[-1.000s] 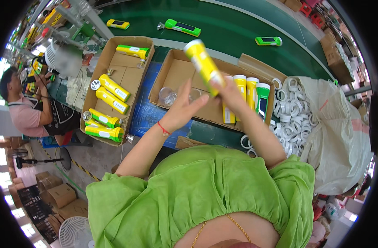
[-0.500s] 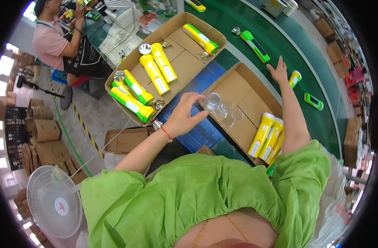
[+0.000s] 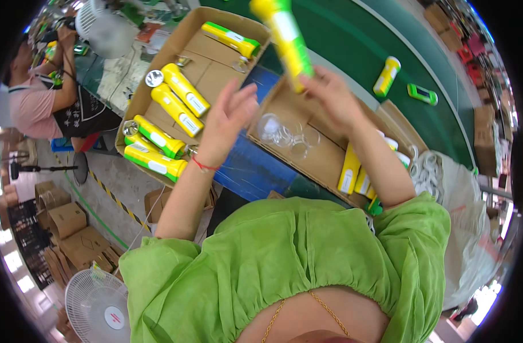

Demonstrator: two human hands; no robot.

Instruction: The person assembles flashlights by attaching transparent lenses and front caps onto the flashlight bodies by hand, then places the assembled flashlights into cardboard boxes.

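My right hand (image 3: 333, 98), raised over the far side of the right-hand cardboard box, has its fingers closed round the end of a yellow and green flashlight (image 3: 285, 41). The flashlight points up and away, and its far end is cut off by the picture's top edge. Nothing is in my left hand (image 3: 227, 119), held with fingers apart over the gap between the two boxes. Several clear round lenses (image 3: 276, 130) lie in the right-hand box (image 3: 316, 166), with yellow flashlights (image 3: 349, 168) at its near end. The left-hand box (image 3: 207, 63) holds more flashlights (image 3: 177, 110) and some shiny reflectors (image 3: 154, 78).
A green conveyor belt (image 3: 353, 34) curves past on the far right, carrying a yellow flashlight (image 3: 387, 76) and a green one (image 3: 423, 94). White rings (image 3: 426, 171) fill a plastic bag at my right. A co-worker (image 3: 41, 91) sits at the upper left; a fan (image 3: 98, 306) stands lower left.
My right hand has come back from the belt toward the boxes and now holds a flashlight. The green-edged flashlight at its fingertips is gone from the belt. My left hand has lifted off the lenses' side.
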